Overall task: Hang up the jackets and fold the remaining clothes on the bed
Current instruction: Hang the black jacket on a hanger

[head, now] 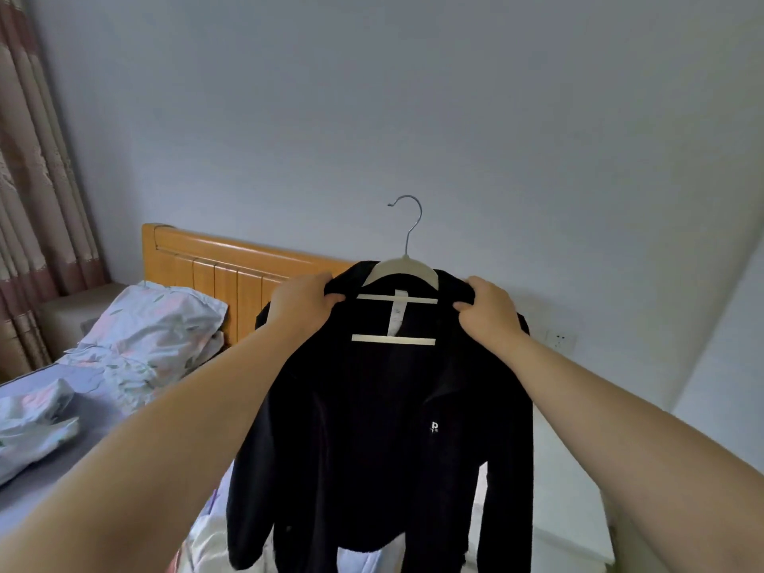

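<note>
A black fleece jacket (372, 428) hangs in front of me on a white hanger (403, 270) with a metal hook, held up in the air above the bed. My left hand (302, 306) grips the jacket's left shoulder near the collar. My right hand (485, 312) pinches the right shoulder the same way. The jacket's front is open and its two sleeves hang down. A small white logo shows on its chest. Light clothes (33, 423) lie crumpled on the bed at the left.
The bed (103, 411) has a purple sheet, a floral pillow (157, 324) and an orange wooden headboard (223, 266). Curtains (33, 179) hang at the far left. A plain wall stands behind, with a socket (560, 340) at the right. A white nightstand (574, 543) sits low right.
</note>
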